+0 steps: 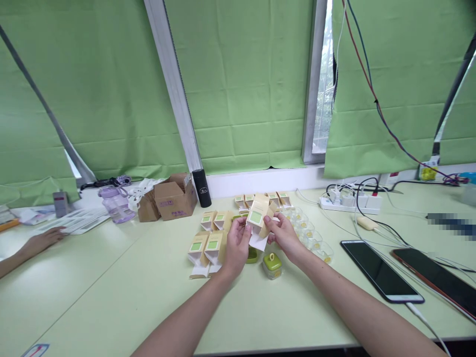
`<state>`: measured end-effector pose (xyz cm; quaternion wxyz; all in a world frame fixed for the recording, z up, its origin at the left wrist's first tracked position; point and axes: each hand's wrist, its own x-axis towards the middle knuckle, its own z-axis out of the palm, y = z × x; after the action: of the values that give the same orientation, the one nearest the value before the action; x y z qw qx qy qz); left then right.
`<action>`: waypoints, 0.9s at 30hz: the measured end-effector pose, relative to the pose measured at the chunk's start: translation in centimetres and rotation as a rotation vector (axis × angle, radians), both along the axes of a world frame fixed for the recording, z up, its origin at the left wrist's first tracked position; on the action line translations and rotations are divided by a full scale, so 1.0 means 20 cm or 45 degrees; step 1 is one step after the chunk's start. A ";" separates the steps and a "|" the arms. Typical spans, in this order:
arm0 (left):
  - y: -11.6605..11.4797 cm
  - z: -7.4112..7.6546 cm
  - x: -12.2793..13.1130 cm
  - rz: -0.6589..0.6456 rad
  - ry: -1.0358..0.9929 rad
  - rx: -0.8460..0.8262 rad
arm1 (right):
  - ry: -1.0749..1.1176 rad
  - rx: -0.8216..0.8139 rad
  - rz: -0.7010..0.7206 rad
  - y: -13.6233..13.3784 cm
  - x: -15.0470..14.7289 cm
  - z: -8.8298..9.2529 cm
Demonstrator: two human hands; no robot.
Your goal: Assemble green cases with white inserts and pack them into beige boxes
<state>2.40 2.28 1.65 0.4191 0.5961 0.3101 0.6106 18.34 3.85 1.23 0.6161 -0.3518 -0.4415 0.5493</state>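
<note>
A small cream carton (256, 216) with a green label and an open white flap is held up between my two hands. My left hand (237, 245) grips its left side, and my right hand (285, 235) pinches its right edge. Similar open cartons (213, 245) stand in rows to the left, with more (263, 199) behind. Just below my hands sits a clear container with a green lid (272, 265) and a yellow loop on top. Another green lid (252, 255) is partly hidden by my left hand. Clear containers (311, 235) cluster behind my right hand.
Two phones (381, 270) (441, 277) and cables lie at the right, before a white power strip (350, 202). A cardboard box (175, 198), black bottle (201, 188) and purple bottle (116, 204) stand at the back left. Another person's hand (42, 243) touches papers (82, 220) at far left.
</note>
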 end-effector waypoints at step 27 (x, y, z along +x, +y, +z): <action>0.02 0.05 -0.02 -0.036 -0.175 -0.287 | 0.064 0.093 -0.217 -0.01 0.00 0.04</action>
<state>2.05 2.61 2.60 0.5123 0.5062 0.3387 0.6055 18.27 3.65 2.00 0.6838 -0.3515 -0.4143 0.4871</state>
